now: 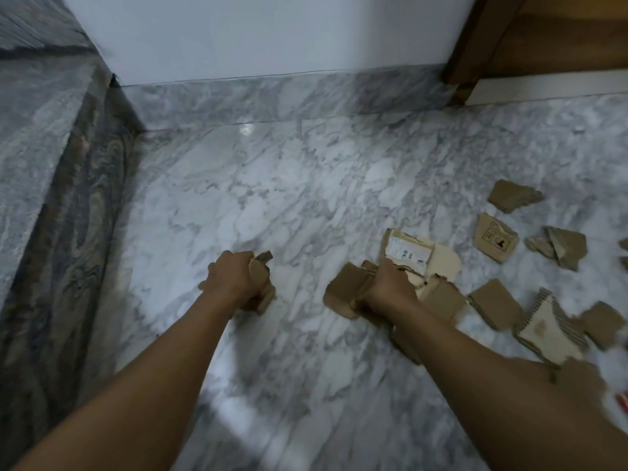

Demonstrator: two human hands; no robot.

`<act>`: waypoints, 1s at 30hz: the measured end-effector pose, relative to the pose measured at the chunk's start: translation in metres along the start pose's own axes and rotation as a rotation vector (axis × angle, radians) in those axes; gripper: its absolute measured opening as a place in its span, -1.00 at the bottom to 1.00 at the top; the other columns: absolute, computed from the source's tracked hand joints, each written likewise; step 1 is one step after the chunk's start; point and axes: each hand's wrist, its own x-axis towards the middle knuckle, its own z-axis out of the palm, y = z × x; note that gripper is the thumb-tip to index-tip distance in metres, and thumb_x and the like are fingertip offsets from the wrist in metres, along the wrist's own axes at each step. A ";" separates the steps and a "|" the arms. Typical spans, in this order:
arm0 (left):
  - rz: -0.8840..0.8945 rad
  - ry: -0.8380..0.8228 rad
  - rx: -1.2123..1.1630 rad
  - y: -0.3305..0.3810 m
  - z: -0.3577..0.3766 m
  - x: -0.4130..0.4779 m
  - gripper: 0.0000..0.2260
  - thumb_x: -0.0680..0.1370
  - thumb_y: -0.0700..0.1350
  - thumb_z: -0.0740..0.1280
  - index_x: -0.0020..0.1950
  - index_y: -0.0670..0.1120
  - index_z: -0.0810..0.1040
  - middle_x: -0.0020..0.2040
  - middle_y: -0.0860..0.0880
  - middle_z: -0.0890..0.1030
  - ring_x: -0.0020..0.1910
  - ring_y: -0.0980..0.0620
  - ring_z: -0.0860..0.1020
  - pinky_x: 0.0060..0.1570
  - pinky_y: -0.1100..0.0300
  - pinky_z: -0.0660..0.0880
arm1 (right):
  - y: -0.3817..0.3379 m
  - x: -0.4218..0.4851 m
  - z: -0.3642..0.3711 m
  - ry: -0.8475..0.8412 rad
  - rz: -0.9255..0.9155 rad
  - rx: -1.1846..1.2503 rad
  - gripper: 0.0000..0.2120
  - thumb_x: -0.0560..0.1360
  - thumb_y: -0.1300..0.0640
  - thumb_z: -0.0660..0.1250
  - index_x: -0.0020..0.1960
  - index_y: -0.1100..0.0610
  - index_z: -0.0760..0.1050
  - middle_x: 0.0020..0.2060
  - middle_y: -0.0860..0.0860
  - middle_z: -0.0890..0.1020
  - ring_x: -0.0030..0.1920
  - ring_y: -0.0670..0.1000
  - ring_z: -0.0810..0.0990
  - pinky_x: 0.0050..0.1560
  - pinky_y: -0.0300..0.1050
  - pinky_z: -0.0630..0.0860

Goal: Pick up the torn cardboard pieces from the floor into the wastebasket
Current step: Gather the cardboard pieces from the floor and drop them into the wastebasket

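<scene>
Left hand [238,280] and right hand [387,287], both left of the white-labelled cardboard sheet [411,253], clench brown torn cardboard scraps [343,290]; best keep gripping tightly, since no wastebasket shows.

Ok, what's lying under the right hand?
The right hand grips brown cardboard pieces; a white-labelled piece lies partly beneath it. Whatever sits under the palm is hidden.

White, grey-veined marble floor [272,198] carries torn cardboard pieces [515,196] scattered flat, near the wooden door frame [475,45].
</scene>
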 end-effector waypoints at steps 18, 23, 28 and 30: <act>-0.065 -0.303 0.087 -0.073 -0.080 -0.026 -0.71 0.25 -0.04 0.64 -0.14 -0.05 0.65 -0.20 -0.02 0.66 -0.17 -0.02 0.63 -0.16 0.12 0.57 | -0.009 0.006 0.017 0.080 -0.098 -0.150 -0.52 0.23 0.17 0.53 0.01 0.05 0.32 0.02 0.10 0.53 0.13 0.21 0.50 0.03 0.13 0.56; -0.018 -0.055 0.034 -0.072 -0.028 -0.058 -0.75 0.43 0.07 0.25 -0.14 -0.06 0.61 -0.07 0.00 0.61 -0.28 -0.10 0.63 -0.45 0.09 0.59 | -0.007 0.008 0.016 0.079 -0.111 -0.155 -0.52 0.23 0.16 0.54 0.00 0.04 0.32 -0.01 0.09 0.51 0.10 0.19 0.50 0.01 0.14 0.57; 0.089 0.051 0.224 -0.085 -0.005 -0.058 -0.75 0.49 0.08 0.23 -0.20 -0.03 0.60 -0.19 -0.04 0.63 -0.28 -0.07 0.58 -0.23 0.10 0.58 | -0.003 0.008 0.018 0.084 -0.127 -0.134 -0.57 0.30 0.16 0.51 0.01 0.06 0.33 -0.04 0.08 0.50 0.07 0.18 0.52 0.00 0.11 0.57; 0.073 0.030 0.244 -0.087 -0.003 -0.056 -0.83 0.49 0.07 0.28 -0.16 0.01 0.59 -0.17 -0.02 0.62 -0.21 -0.07 0.59 -0.24 0.14 0.52 | -0.004 0.006 0.019 0.098 -0.148 -0.142 -0.58 0.30 0.15 0.50 0.01 0.05 0.32 -0.06 0.05 0.48 0.10 0.19 0.51 0.00 0.11 0.55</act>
